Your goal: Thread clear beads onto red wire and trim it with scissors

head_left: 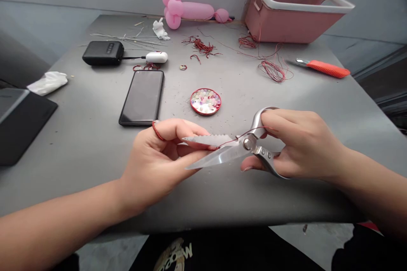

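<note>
My right hand (302, 144) grips the handles of metal scissors (219, 156), whose blades are parted and point left. A thin red thread (230, 141) runs from the fingertips of my left hand (159, 152), between the blades, toward my right hand. My left hand is closed in a pinch on the thread, close to the scissors' tips; whatever else lies in those fingers is hidden. A red cord ring (157, 131) circles one finger of that hand. Beyond the hands lies a round red-rimmed dish (205, 113) of small pale and pink beads.
A phone (142, 97), a black box (103, 53) and a white device (156, 57) lie at left. Red thread coils (273, 70), clippings (203, 45) and an orange-handled cutter (327, 68) are farther back. A pink bin (286, 23) and pink balloon (197, 10) line the far edge.
</note>
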{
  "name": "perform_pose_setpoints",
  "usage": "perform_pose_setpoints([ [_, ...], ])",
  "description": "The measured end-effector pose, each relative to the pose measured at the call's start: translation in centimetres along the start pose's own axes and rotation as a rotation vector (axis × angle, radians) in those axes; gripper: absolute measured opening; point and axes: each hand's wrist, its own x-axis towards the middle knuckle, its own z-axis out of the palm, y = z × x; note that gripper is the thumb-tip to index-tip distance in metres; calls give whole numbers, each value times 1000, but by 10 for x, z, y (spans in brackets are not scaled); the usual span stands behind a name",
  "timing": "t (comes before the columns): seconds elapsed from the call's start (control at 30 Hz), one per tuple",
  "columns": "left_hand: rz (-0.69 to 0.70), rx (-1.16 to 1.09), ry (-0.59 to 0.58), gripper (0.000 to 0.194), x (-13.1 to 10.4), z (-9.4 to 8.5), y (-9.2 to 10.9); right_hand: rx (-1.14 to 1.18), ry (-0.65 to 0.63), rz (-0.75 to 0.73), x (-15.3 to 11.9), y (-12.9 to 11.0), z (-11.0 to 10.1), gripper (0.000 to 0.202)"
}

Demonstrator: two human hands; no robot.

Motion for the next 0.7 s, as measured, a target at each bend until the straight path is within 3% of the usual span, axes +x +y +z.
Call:
perform_pose_setpoints([
  [0.4, 18, 11, -21, 24, -3, -1, 0, -26, -27, 17, 0, -3, 0, 50],
  [0.7, 49, 18, -2, 22, -5, -1, 1, -199, 61, -85, -2, -2, 4, 38],
])
